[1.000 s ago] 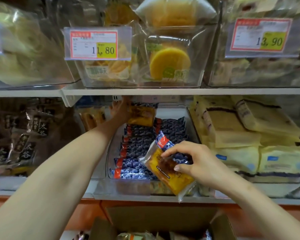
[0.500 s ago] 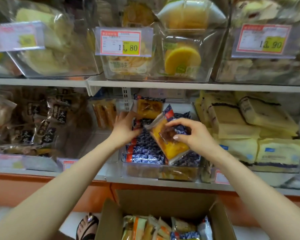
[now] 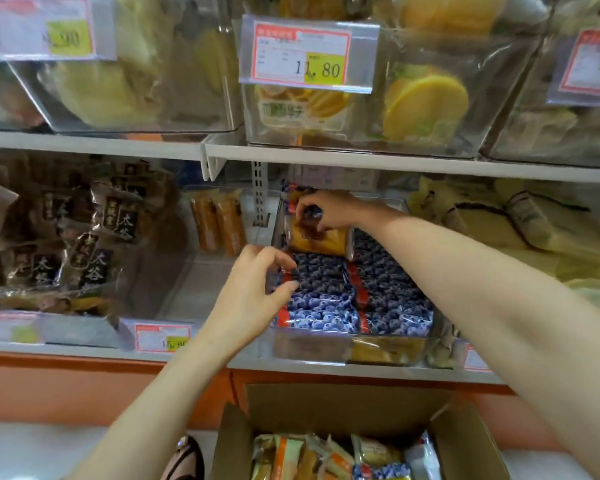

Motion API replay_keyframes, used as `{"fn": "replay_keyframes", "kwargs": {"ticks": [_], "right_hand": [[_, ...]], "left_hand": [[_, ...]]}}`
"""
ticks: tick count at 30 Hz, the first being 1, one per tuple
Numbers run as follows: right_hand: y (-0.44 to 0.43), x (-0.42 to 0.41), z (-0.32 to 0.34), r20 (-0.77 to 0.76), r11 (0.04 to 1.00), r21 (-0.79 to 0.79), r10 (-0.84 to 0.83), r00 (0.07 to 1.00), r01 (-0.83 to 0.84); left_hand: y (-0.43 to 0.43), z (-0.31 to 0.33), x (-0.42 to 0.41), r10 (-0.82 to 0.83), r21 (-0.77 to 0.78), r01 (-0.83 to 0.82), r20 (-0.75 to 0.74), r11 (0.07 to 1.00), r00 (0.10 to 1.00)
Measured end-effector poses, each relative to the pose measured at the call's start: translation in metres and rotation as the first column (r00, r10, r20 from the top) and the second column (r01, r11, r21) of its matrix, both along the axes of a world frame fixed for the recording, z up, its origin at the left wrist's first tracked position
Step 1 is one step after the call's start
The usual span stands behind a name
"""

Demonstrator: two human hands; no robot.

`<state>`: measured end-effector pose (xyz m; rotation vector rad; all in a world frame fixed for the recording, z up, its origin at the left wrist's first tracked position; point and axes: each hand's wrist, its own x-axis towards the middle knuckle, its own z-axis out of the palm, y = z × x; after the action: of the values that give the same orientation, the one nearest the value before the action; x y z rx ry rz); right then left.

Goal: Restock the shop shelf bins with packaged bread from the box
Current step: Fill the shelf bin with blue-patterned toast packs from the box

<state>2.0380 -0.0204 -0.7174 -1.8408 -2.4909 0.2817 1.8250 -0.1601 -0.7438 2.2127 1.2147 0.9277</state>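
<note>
Your right hand (image 3: 326, 211) has carried the packet (image 3: 317, 240) to the back of the bin (image 3: 343, 346), still pinching it; left hand (image 3: 253, 292) loosely curled, empty. Placing step; next: release, return to the box (image 3: 326, 403).

Head view: soft, even indoor light from above; wide-angle warp, patchy sharpness.
Pale glare streaks cross the clear upper bin (image 3: 371, 112). The 11.80 price label (image 3: 309, 53) reads crisp, while the left price label (image 3: 45, 32) is washed out and smeared. It is dim beneath the upper shelf board (image 3: 395, 161), and the bread packet (image 3: 317, 239) held by the right hand (image 3: 326, 211) sits in that shade. Shelf edges bow toward the frame borders and the corners blur. The cardboard box (image 3: 343, 403) is lit flat, with no hard shadow.
</note>
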Motion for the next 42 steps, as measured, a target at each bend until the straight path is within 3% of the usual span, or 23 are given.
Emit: {"fn": "replay_keyframes", "kwargs": {"ticks": [3,11,16,21,24,30,35,39,42], "right_hand": [[0.006,0.004,-0.003,0.065,1.000,0.002,0.020,0.998,-0.020],[-0.014,0.000,-0.012,0.157,0.950,0.306,0.017,0.988,-0.065],[-0.082,0.008,-0.011,-0.098,0.957,0.291,0.042,0.994,-0.012],[-0.182,0.019,-0.007,-0.386,0.973,0.229,0.082,0.919,0.009],[-0.232,0.024,-0.018,-0.446,0.982,0.189,0.090,0.890,-0.005],[-0.282,0.037,-0.074,-0.343,0.998,-0.036,0.039,0.939,-0.055],[-0.301,0.031,-0.100,-0.131,0.957,-0.269,0.078,0.988,-0.111],[-0.313,0.038,-0.109,0.000,0.924,-0.354,0.153,0.988,-0.143],[-0.315,0.046,-0.110,0.009,0.930,-0.350,0.123,0.992,-0.112]], "left_hand": [[0.004,0.004,-0.002,0.000,0.006,0.000,0.015,1.000,1.000],[0.004,0.000,0.005,-0.047,-0.045,0.048,0.030,0.998,0.998],[-0.001,-0.004,0.004,-0.051,-0.056,0.052,0.015,0.997,0.999],[-0.020,-0.008,0.005,-0.122,-0.142,0.133,0.088,0.981,0.989],[-0.039,-0.021,0.011,-0.212,-0.185,0.239,0.156,0.953,0.965],[-0.080,-0.079,0.026,-0.329,-0.350,0.332,0.071,0.876,0.942],[-0.106,-0.166,0.028,-0.252,-0.569,0.160,-0.087,0.807,0.964],[-0.125,-0.247,0.018,-0.401,-0.745,0.011,-0.346,0.667,0.849],[-0.136,-0.290,-0.002,-0.405,-0.796,-0.131,-0.433,0.591,0.805]]}}
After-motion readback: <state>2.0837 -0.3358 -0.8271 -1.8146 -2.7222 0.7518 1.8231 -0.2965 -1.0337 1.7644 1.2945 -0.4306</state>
